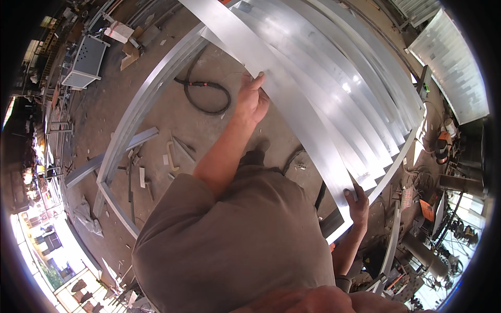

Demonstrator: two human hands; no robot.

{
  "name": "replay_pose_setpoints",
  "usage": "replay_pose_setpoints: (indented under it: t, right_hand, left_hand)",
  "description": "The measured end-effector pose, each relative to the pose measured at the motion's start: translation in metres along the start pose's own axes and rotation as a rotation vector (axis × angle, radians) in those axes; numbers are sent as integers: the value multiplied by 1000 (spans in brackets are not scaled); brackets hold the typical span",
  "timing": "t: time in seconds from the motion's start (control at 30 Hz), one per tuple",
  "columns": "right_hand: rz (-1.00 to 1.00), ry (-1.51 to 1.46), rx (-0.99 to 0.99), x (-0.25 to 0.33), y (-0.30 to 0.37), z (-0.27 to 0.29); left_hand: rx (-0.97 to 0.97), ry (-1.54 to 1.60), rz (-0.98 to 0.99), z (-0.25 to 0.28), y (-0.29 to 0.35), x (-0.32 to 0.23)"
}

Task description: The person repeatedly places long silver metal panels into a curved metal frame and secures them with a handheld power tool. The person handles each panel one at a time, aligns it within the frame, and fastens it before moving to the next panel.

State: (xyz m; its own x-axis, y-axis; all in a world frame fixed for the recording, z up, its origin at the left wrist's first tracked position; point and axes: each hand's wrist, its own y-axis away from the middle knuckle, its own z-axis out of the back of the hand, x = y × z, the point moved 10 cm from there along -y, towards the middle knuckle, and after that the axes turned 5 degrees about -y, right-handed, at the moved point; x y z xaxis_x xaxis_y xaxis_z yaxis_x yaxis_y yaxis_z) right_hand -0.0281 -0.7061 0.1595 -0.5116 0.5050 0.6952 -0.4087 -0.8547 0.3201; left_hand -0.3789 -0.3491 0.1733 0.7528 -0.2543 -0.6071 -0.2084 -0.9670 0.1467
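Note:
A long, shiny metal slat (300, 117) runs slantwise in front of me, from the top of the view down to the lower right. My left hand (253, 100) grips its near edge around the middle, thumb on top and the other fingers partly hidden beneath. Close to its lower end, my right hand (358, 204) is closed on the opposite edge. Beyond it, several similar metal slats (355, 112) lie side by side, overlapping like steps. They rest on a metal frame (399, 163), whose left side beam (133, 112) curves in the fisheye view.
A black cable (228, 99) loops on the concrete floor inside the frame. Metal offcuts (182, 150) are scattered at the left. A grey metal box (86, 61) stands at far left. A corrugated metal sheet (451, 65) is at far right, above cluttered tools and pipes (425, 255).

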Motion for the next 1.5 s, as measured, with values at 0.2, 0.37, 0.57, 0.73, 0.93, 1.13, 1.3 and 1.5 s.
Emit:
replay_pose_setpoints:
  t: [0.2,0.37,0.57,0.73,0.93,1.13,1.3,1.5]
  right_hand:
    - [-10,-49,17,-11,-15,-13]
    - [-165,-69,98,-37,-22,-18]
    - [-93,80,119,-61,-26,-23]
    - [-176,132,140,-104,-15,-22]
    - [-269,105,140,-147,-3,-10]
    - [-322,149,150,-165,-6,0]
    - [-308,183,148,-159,-16,-2]
    - [-367,215,98,-152,-39,1]
  left_hand:
    - [-83,-48,79,19,-5,11]
    - [-142,-130,148,43,-14,23]
    - [-406,-309,317,126,-12,53]
    - [-374,-288,438,178,17,110]
    - [-268,-255,500,190,39,146]
    - [-261,-222,599,200,51,172]
    - [-265,-264,573,204,39,166]
    - [-313,-272,555,203,32,159]
